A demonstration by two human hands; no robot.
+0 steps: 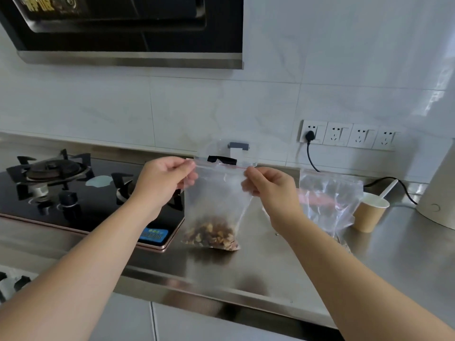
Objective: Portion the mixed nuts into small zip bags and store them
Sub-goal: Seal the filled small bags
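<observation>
Hands (267, 184) pinch zip bag (216, 193); seal state unclear.

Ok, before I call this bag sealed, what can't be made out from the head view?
Head view only:
- Zip strip of the held bag: too thin and blurred to tell whether it is pressed closed.
- Strip ends: covered by the left hand and right hand pinching them.
- Second bag: contents blurred, lower part behind the right forearm.
- Paper cup: inside not visible.
</observation>
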